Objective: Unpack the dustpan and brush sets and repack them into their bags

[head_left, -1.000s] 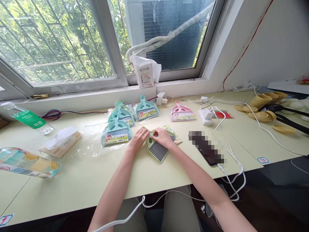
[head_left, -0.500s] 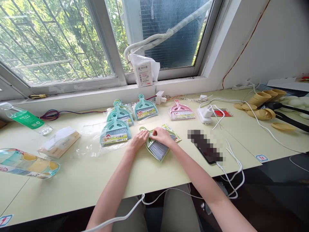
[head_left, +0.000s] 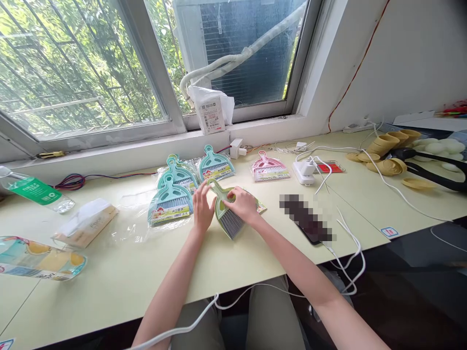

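A small green dustpan with a grey brush [head_left: 226, 214] is tilted up off the pale yellow table [head_left: 233, 262]. My right hand [head_left: 243, 204] is closed on its middle from the right. My left hand [head_left: 202, 206] touches its left edge and handle, fingers curled against it. A printed label card [head_left: 260, 208] lies just behind my right hand. Three teal dustpan sets in clear bags [head_left: 171, 200] lie to the left and behind. A pink set [head_left: 269, 168] lies further right.
A phone [head_left: 304, 221] with a white cable [head_left: 346, 257] lies right of my hands. A charger block [head_left: 303, 171], yellow cups [head_left: 386, 146] and black tongs [head_left: 430, 170] sit at the right. Loose clear bags [head_left: 131, 218], a tissue pack [head_left: 85, 224] and two bottles [head_left: 32, 187] are at the left.
The green dustpan has been lifted and turned upright-tilted from lying flat. My left hand moved from its top to its left side. The camera shifted slightly right.
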The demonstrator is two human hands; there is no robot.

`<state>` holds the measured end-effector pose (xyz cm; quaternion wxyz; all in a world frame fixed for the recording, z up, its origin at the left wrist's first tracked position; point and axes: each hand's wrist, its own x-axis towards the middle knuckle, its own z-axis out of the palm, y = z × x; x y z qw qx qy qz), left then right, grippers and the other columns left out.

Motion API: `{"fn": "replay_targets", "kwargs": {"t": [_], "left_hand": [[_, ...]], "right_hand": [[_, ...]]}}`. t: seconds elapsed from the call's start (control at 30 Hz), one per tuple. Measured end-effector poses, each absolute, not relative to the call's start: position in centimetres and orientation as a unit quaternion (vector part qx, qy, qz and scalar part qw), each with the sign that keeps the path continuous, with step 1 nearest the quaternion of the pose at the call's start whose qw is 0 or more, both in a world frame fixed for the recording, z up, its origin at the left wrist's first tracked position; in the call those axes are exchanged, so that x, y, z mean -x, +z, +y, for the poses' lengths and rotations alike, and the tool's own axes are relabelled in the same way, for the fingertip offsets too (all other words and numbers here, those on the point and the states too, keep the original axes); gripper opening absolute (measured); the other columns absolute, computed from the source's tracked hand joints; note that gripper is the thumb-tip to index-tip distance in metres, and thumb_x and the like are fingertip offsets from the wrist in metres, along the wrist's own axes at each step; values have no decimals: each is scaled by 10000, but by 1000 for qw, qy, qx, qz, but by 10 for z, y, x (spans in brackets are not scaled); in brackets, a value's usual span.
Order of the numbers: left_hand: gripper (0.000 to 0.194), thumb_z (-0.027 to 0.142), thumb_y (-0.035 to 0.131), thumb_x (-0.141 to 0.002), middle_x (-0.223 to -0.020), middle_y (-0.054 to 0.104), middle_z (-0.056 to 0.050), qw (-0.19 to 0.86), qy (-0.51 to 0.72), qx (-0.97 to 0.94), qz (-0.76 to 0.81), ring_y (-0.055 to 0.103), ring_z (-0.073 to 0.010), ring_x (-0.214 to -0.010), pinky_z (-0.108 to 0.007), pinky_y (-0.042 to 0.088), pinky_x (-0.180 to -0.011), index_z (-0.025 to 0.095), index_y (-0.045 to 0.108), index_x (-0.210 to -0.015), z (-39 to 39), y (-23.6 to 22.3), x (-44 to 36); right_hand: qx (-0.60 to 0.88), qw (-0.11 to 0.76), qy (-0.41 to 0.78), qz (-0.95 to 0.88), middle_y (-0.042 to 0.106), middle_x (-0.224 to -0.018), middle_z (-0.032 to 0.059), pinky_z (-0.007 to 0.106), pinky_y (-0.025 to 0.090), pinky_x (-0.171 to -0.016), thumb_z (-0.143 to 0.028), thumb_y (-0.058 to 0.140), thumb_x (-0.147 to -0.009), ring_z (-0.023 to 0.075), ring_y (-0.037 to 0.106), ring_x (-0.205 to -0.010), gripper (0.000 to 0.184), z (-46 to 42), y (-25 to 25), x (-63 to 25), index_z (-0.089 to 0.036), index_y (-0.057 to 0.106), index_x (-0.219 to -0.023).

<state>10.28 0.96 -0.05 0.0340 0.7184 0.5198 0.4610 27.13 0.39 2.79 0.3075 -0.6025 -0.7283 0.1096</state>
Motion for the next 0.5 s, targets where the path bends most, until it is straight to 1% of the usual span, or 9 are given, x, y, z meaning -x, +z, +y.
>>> {"fn": "replay_targets", "kwargs": {"t": [0.07,0.1,0.13,0.17,0.2,0.27,0.33,0.43,0.5], "left_hand": [[478,368,370,-944,-1457,400,-123,179,512,-649,533,424,-245,-1311,-473,370,-1058,230,342,-1401,8,3,-112],[488,403,294,-960,-1434,432,-123,271,509,-631,519,462,-247,-1278,-455,411,-1018,223,332,-1412,7,4,-115],[502,431,244,-964,-1403,472,-118,357,489,-624,494,487,-252,-1253,-441,431,-993,217,357,-1404,7,5,-119],[515,459,246,-960,-1377,502,-109,423,463,-625,465,494,-260,-1244,-430,432,-989,210,402,-1383,6,5,-121],[521,485,303,-944,-1366,516,-101,464,444,-629,439,483,-270,-1252,-420,419,-1003,202,446,-1357,5,5,-123],[536,487,484,-877,-1376,511,-91,490,438,-632,411,450,-283,-1279,-400,383,-1040,191,493,-1324,5,4,-124],[578,452,587,-814,-1356,531,-95,500,448,-614,414,466,-290,-1263,-399,387,-1036,181,499,-1318,5,3,-120],[577,419,597,-792,-1261,604,-99,523,450,-573,442,551,-293,-1171,-411,444,-978,171,507,-1306,9,1,-111],[551,423,566,-810,-1204,635,-101,536,456,-540,461,601,-284,-1095,-408,482,-931,170,510,-1297,12,1,-104]], "right_hand": [[614,341,100,-705,646,-973,23,253,419,-669,-444,607,-812,158,624,-828,216,3,30,-271,-232,628,-852],[619,352,96,-695,645,-975,22,254,417,-664,-442,604,-815,161,624,-831,214,3,30,-271,-232,624,-853],[621,361,93,-689,644,-976,22,255,415,-661,-439,603,-818,164,623,-834,212,2,30,-271,-231,622,-854],[622,365,92,-687,644,-975,24,256,413,-662,-437,600,-821,167,622,-838,210,2,30,-271,-230,621,-857],[619,366,92,-688,645,-973,26,257,412,-664,-433,597,-826,169,621,-837,208,2,30,-271,-229,622,-859],[605,364,98,-701,647,-966,28,256,407,-671,-423,572,-850,167,616,-828,203,3,30,-273,-228,627,-857],[591,372,99,-709,652,-950,26,251,402,-679,-414,510,-892,157,605,-813,224,6,31,-277,-226,628,-864],[609,413,64,-674,655,-949,46,261,397,-749,-405,424,-935,174,576,-876,283,17,31,-294,-215,630,-898],[635,427,35,-643,648,-1020,72,295,378,-844,-390,448,-922,211,538,-995,265,29,27,-312,-209,640,-944]]}}
